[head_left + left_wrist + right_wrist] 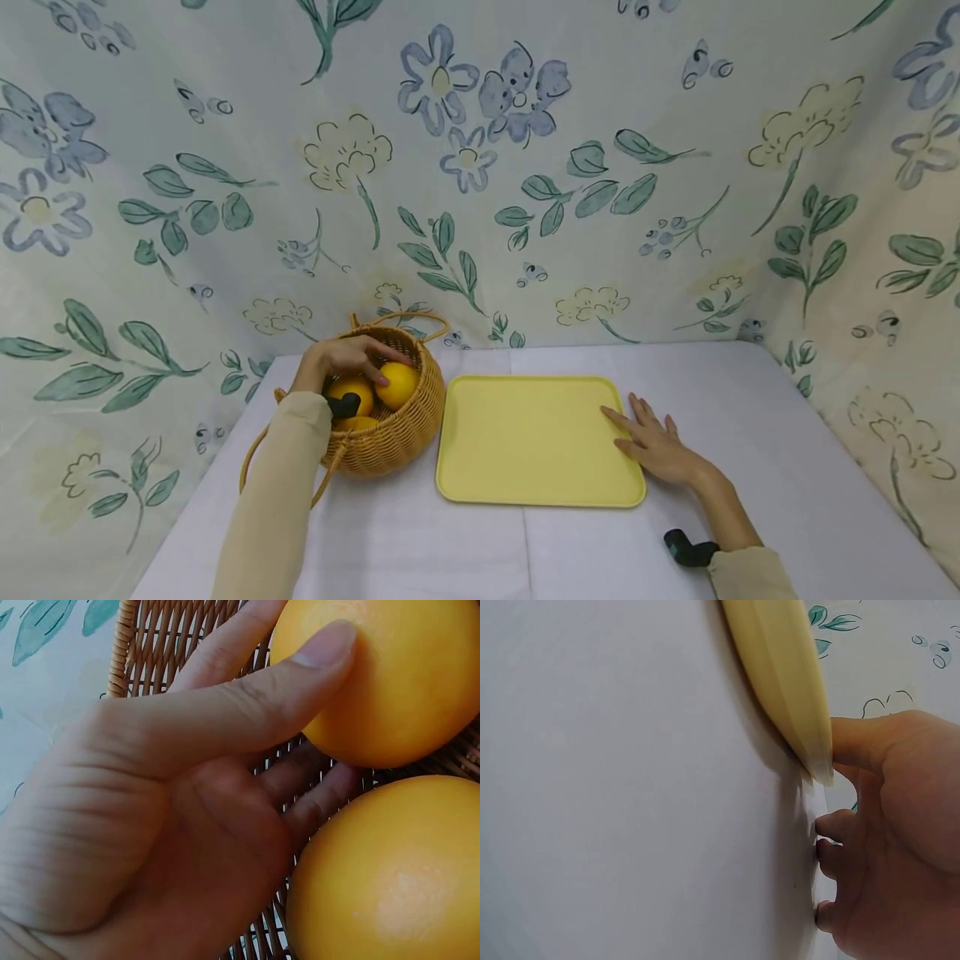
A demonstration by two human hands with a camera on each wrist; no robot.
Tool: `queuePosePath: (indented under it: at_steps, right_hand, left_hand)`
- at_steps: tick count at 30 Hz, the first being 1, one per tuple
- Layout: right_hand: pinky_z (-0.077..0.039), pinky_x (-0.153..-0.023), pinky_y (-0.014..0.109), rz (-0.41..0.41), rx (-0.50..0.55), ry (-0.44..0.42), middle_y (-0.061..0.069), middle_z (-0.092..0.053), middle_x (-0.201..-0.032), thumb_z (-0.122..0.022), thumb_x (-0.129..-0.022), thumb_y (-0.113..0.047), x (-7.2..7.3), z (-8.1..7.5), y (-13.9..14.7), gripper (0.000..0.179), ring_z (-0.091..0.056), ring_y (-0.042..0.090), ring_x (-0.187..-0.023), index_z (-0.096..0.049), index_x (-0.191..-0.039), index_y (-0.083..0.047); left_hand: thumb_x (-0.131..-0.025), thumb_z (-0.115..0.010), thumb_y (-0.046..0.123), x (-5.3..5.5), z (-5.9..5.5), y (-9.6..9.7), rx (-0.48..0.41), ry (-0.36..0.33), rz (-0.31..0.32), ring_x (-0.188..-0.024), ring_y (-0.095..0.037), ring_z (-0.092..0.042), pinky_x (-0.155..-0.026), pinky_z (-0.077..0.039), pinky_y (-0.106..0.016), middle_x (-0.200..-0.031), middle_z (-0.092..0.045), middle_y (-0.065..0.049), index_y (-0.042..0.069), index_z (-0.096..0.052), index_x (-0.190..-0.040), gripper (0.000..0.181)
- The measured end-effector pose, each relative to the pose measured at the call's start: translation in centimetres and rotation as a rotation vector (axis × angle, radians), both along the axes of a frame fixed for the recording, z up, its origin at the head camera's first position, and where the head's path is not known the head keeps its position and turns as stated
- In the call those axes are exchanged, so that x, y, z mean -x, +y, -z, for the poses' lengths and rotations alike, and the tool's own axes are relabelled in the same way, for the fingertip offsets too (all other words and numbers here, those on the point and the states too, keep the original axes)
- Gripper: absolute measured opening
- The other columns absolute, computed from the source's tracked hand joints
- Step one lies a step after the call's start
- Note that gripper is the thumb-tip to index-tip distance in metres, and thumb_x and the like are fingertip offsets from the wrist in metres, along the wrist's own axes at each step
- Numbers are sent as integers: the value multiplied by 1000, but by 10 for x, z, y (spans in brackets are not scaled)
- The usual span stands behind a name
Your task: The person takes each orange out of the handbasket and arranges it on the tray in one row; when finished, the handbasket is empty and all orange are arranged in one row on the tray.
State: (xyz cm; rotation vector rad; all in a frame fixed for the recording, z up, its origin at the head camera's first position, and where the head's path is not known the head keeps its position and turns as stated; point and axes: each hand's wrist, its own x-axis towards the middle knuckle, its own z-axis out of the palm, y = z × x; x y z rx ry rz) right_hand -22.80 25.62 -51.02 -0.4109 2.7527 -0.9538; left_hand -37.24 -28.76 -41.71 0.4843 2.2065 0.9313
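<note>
My left hand (352, 357) reaches into a round wicker basket (401, 442) on the left. It holds an orange (397, 385), the thumb lying on top of the fruit and the fingers around its far side in the left wrist view. Beside it in the basket lies a second orange (397, 877), and part of a third orange (356, 423) shows lower down. At the right rim of a yellow tray (532, 442), my right hand (660, 446) rests with spread fingers, some touching the tray's edge and others on the tabletop.
Thin handles (423, 321) stick up and out from the basket. A white cloth (420, 550) covers the table. Behind it and at the sides hangs a flower-patterned curtain (480, 250). The basket stands close against the tray's left side.
</note>
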Motion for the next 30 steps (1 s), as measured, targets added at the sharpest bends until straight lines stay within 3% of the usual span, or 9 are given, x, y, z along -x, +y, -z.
queuePosePath:
  at_steps: [8,12,25,30]
  right_hand:
    - [14,-113,80,-8,5,4,41,-2,-165,-56,-105,-33,0,0,-2,59,4,64,-151,-43,-157,-8]
    - [13,-113,80,-6,-1,11,41,-2,-166,-56,-106,-32,-1,1,-1,59,3,63,-151,-42,-157,-8]
    - [14,-113,81,-10,6,29,41,-2,-166,-55,-106,-33,0,5,2,58,3,64,-151,-41,-157,-7]
    - [14,-113,81,-14,16,40,41,-2,-166,-54,-106,-33,1,7,3,58,4,63,-151,-41,-157,-8]
  left_hand:
    - [-98,-69,14,-2,-1,-2,-65,-33,47,-129,-26,-55,-101,-52,-32,-158,-47,-14,13,-60,-146,49]
    - [-99,-69,13,-3,-2,0,-89,-39,29,-124,-24,-58,-98,-55,-33,-155,-49,-16,11,-60,-145,47]
    - [-97,-72,19,0,0,0,-46,-6,-24,-116,-20,-60,-96,-54,-30,-151,-54,-12,17,-64,-143,47]
    - [-98,-71,22,-1,-1,-1,-14,5,-12,-124,-25,-55,-101,-51,-32,-155,-51,-12,20,-63,-144,46]
